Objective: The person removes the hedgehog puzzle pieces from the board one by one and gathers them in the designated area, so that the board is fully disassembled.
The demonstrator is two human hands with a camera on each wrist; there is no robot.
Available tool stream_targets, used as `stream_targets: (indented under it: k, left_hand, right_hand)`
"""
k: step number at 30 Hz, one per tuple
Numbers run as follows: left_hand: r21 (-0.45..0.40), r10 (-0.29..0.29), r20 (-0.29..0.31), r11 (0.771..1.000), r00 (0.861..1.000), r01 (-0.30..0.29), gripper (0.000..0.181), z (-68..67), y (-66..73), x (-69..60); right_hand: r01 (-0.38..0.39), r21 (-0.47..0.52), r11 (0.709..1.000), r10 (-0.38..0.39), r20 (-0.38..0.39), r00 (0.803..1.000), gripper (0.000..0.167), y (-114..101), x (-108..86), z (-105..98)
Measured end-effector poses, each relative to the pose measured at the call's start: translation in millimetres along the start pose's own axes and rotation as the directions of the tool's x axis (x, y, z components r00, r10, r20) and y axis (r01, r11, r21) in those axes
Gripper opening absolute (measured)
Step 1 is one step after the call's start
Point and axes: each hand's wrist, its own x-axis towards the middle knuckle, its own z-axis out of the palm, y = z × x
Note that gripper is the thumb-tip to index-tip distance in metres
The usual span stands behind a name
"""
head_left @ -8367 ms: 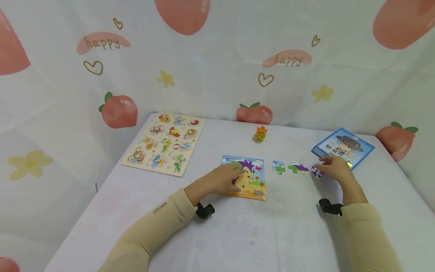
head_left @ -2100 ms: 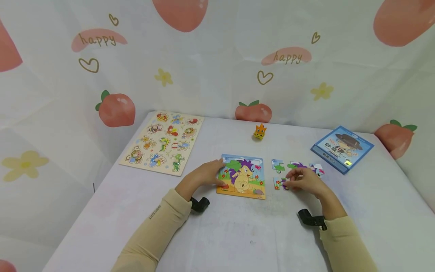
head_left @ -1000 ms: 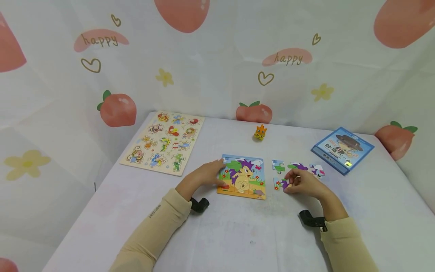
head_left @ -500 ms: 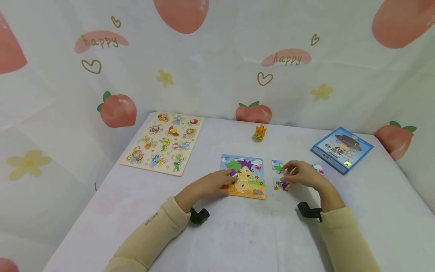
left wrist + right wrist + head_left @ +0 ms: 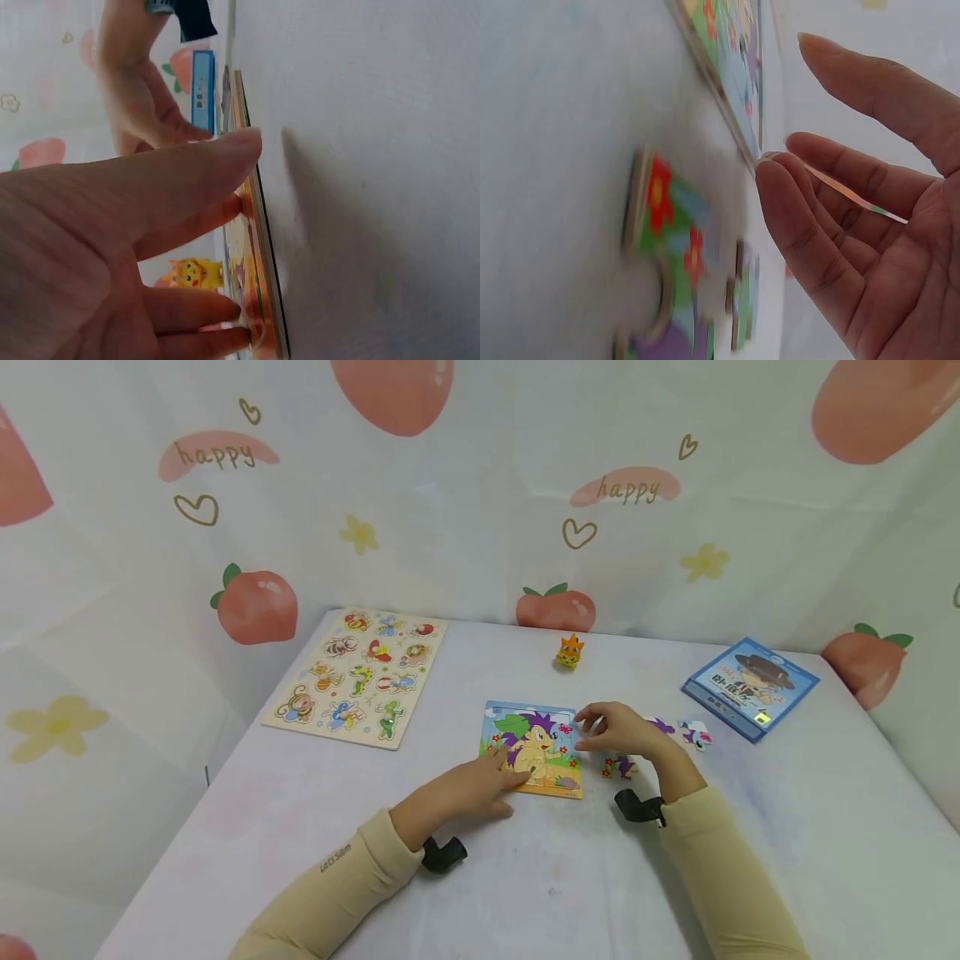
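Observation:
A hedgehog jigsaw board (image 5: 564, 782) lies flat on the table in the head view. My left hand (image 5: 471, 787) reaches over its lower left part with fingertips touching its face; in the left wrist view the thumb (image 5: 217, 161) stands near the board's edge (image 5: 268, 277). My right hand (image 5: 621, 729), fingers loosely bent, hovers at the board's right edge. Nothing shows between its thumb and fingers (image 5: 791, 199) in the right wrist view. Below that hand lies a flowered jigsaw piece (image 5: 619, 767); farther right are a purple-and-green piece (image 5: 662, 725) and a piece with an eye (image 5: 696, 735).
A wooden insect peg puzzle (image 5: 363, 681) lies at the back left. A small orange-and-yellow toy figure (image 5: 569, 652) stands behind the jigsaw board. At the back right is a blue box (image 5: 752, 687). A printed cloth (image 5: 450, 527) hangs behind the table.
My right hand has moved left from over the loose pieces to the board's right edge. My left hand has shifted from the board's left edge to its lower part. Several loose pieces now lie right.

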Motion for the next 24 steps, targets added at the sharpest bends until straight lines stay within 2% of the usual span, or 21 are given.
stream_targets:
  k: [5,14,24]
  left_hand:
    - [0.012,-0.023,0.007,1.0,1.0,0.023,0.059,0.3,1.5,-2.3]
    - [0.01,-0.029,-0.001,1.0,1.0,0.029,0.059,1.0,3.8,-1.9]
    - [0.041,-0.017,-0.025,0.999,1.0,0.018,0.058,2.8,2.3,-1.0]
  right_hand:
    - [0.022,-0.017,1.0,-0.022,0.022,1.0,0.046,-10,13.3,5]
    - [0.08,0.005,0.997,-0.08,0.083,0.993,0.036,-30,30.4,20]
    - [0.069,0.032,0.997,-0.072,0.091,0.993,0.035,-37,38.8,32]
